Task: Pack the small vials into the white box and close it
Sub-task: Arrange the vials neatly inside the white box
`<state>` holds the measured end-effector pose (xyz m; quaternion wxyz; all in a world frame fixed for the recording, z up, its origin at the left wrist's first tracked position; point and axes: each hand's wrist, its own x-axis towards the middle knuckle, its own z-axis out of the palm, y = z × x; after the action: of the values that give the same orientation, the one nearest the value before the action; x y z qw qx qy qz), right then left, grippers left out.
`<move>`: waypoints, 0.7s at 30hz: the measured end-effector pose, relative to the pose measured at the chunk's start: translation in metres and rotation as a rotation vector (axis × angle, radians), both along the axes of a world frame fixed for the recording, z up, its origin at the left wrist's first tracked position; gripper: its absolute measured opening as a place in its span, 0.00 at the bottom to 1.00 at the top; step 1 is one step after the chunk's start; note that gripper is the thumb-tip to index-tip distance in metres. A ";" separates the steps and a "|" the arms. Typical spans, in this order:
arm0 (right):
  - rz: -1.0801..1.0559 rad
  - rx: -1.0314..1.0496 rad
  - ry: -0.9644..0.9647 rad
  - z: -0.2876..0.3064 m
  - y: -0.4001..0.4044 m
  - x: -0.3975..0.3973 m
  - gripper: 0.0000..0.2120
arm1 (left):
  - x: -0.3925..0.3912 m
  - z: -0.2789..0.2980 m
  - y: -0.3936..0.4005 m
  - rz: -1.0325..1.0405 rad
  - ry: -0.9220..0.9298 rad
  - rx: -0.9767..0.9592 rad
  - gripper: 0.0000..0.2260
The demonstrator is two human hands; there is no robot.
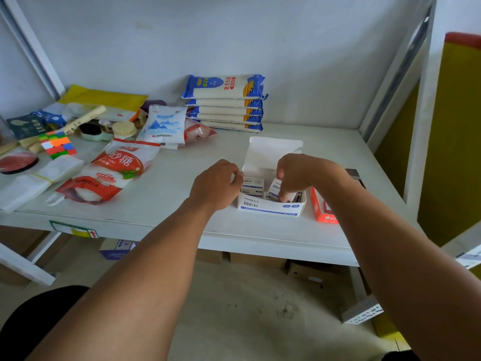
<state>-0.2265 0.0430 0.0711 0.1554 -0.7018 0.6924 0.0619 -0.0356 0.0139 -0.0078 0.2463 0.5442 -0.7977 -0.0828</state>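
The white box (270, 204) sits open, lid up. The right hand (299, 173) reaches inside it, fingers pinching a small packet (275, 187). The left hand (217, 185) rests against the box's left wall, fingers curled narrow, holding nothing I can see.

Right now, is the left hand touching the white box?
Touching. The head view shows the left hand pressed against the left wall of the white box, with no gap visible between them.

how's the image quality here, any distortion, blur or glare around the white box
Head view: wide-angle lens bows the shelf edge and uprights, stretching both forearms toward the corners. Even, soft light; no glare on the white box, only faint shadow beside it. Box print is readable; the right hand fingertips inside look slightly soft, as do the left-side items.
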 end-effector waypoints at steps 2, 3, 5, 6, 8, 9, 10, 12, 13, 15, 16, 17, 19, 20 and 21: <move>0.012 0.006 -0.015 -0.001 -0.003 -0.001 0.25 | 0.001 0.001 -0.002 0.002 0.012 0.018 0.14; 0.019 0.004 -0.038 -0.001 -0.004 -0.002 0.23 | 0.003 0.002 -0.003 0.008 0.025 0.033 0.13; 0.027 0.002 -0.114 0.000 -0.005 -0.005 0.22 | 0.005 0.002 -0.004 0.024 0.052 0.068 0.13; 0.033 0.004 -0.157 0.001 -0.004 -0.007 0.22 | 0.006 0.002 -0.004 0.028 0.060 0.083 0.13; 0.046 0.008 -0.230 0.002 -0.004 -0.009 0.23 | 0.006 0.002 -0.004 0.029 0.060 0.099 0.14; 0.045 0.008 -0.265 0.001 -0.004 -0.010 0.23 | 0.006 0.001 -0.004 0.029 0.061 0.102 0.14; 0.038 0.006 -0.300 0.000 -0.005 -0.011 0.22 | 0.006 0.000 -0.003 0.028 0.065 0.101 0.14; 0.023 -0.003 -0.372 -0.003 -0.007 -0.010 0.19 | 0.005 -0.001 -0.003 0.024 0.082 0.103 0.14; 0.017 -0.011 -0.405 -0.005 -0.008 -0.009 0.16 | 0.005 -0.001 -0.003 0.021 0.088 0.105 0.14; 0.007 -0.033 -0.470 -0.008 -0.010 -0.005 0.11 | 0.004 -0.002 -0.003 0.016 0.081 0.105 0.15; 0.002 -0.045 -0.499 -0.010 -0.010 -0.001 0.09 | 0.003 -0.002 -0.003 0.016 0.069 0.102 0.15; -0.001 -0.057 -0.519 -0.011 -0.011 0.003 0.07 | 0.003 -0.002 -0.003 0.015 0.056 0.099 0.16; -0.002 -0.074 -0.546 -0.016 -0.012 0.012 0.07 | 0.002 -0.002 -0.002 0.007 0.024 0.091 0.17; -0.003 -0.074 -0.558 -0.018 -0.013 0.016 0.07 | 0.002 -0.002 -0.002 0.002 0.008 0.083 0.17; -0.008 -0.074 -0.562 -0.019 -0.014 0.020 0.07 | 0.001 -0.002 -0.002 -0.003 -0.006 0.073 0.17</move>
<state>-0.2067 0.0289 0.0518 0.3158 -0.6938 0.6269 -0.1612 -0.0342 0.0123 -0.0102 0.2240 0.5518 -0.7957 -0.1106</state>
